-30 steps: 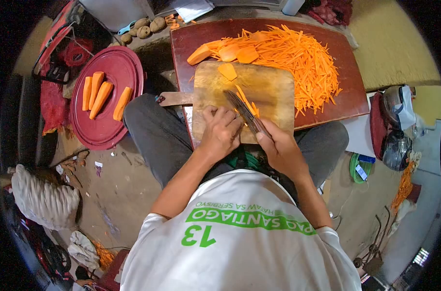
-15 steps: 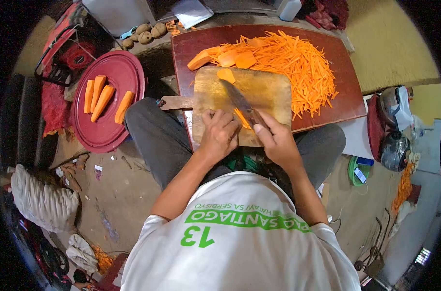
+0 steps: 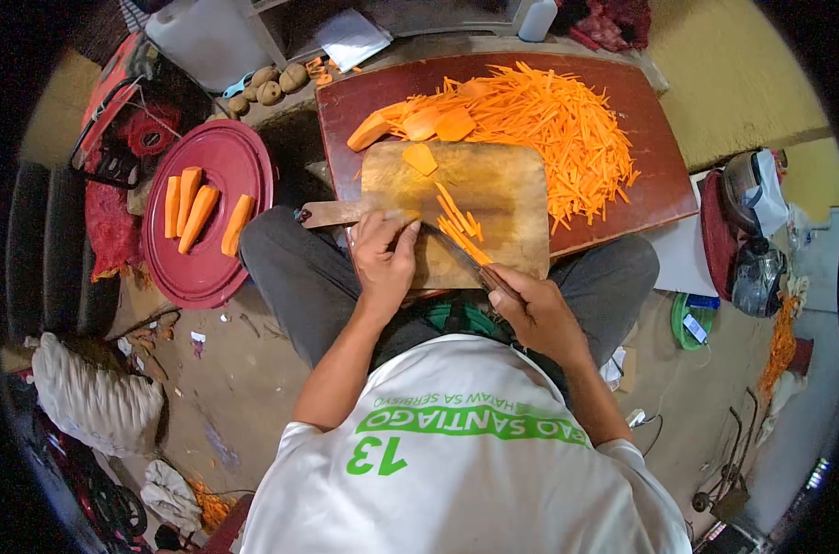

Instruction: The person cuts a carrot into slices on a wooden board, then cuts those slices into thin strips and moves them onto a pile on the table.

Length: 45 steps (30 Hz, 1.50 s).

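Observation:
My right hand [image 3: 538,319] is wrapped round the handle of a knife [image 3: 456,254], whose blade slants up and left across the wooden cutting board [image 3: 512,180]. The knife tip is close to my left hand [image 3: 383,254], which is closed at the board's left side. A bit of orange carrot shows at its fingertips, mostly hidden by the fingers. Several cut carrot strips [image 3: 458,222] lie loose along the blade's upper side. One flat carrot slice [image 3: 419,159] rests near the board's far edge.
Behind the board, a heap of carrot strips [image 3: 558,138] and thicker slices [image 3: 455,124] lie on the dark red table [image 3: 641,111]. Peeled carrots [image 3: 198,220] sit on a red round lid [image 3: 212,152] at left. Potatoes [image 3: 268,91] lie at the back.
The knife has swung down and left, its tip now by my left hand. My left hand has moved slightly left and down. Carrot strips now lie spread beyond the blade.

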### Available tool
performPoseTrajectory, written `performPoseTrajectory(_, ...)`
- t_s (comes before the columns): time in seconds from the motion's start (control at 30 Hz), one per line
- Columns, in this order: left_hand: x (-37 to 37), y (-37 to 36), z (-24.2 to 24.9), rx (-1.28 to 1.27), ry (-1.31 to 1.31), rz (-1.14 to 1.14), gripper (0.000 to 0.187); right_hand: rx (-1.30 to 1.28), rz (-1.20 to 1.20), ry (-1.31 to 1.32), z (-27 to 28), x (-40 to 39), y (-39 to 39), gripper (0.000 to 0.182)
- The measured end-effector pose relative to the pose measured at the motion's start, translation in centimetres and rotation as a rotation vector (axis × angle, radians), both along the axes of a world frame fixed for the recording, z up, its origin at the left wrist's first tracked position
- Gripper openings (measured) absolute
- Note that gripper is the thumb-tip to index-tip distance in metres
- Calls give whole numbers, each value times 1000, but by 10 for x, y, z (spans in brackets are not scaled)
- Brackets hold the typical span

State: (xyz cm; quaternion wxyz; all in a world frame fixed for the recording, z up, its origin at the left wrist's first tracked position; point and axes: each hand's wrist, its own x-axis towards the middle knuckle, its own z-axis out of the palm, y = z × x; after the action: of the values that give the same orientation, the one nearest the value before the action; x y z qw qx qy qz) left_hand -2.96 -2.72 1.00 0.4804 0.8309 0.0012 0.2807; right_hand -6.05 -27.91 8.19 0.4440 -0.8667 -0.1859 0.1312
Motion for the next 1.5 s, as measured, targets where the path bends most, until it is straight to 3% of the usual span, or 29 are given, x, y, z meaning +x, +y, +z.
performPoseTrajectory(0.13, 2, 0, -2, 79, 10, -66, 11, -15, 7, -64, 4, 23, -12, 37)
performPoseTrajectory(0.23, 3, 1, -4, 159, 30, -89, 9, -149, -110, 238, 22, 58, -21, 38)
performPoseTrajectory(0.33, 3, 1, 0, 216, 74, -100, 7, -160, -133, -110, -2, 89, -42, 38)
performPoseTrajectory(0.43, 4, 0, 0, 217, 94, -121, 8, -67, -205, -244, -14, 126, -64, 38)
performPoseTrajectory(0.77, 4, -5, 8, 374, 21, -101, 12, -69, -277, -234, 11, 182, -132, 40)
performPoseTrajectory(0.8, 4, -4, 7, 373, 37, -110, 12, 28, -265, -338, 9, 186, -131, 39)
performPoseTrajectory(0.9, 5, -3, 1, 376, 48, -120, 11, 326, -397, 83, 23, 173, -144, 41)
performPoseTrajectory(1.0, 5, -6, 0, 397, 17, -108, 13, 770, -518, 49, -3, 167, -128, 34)
performPoseTrajectory(1.1, 6, -6, 2, 426, 37, -120, 16, 1100, -522, 191, -20, 162, -111, 32)
performPoseTrajectory(1.23, 7, -7, 3, 431, 31, -131, 17, 759, -284, 253, -12, 148, -99, 39)
performPoseTrajectory(1.37, 7, -9, 3, 460, 11, -128, 18, 601, -144, 326, -18, 141, -71, 40)
performPoseTrajectory(1.5, 6, -11, 5, 458, 69, -131, 18, 518, -231, 259, -9, 138, -65, 40)
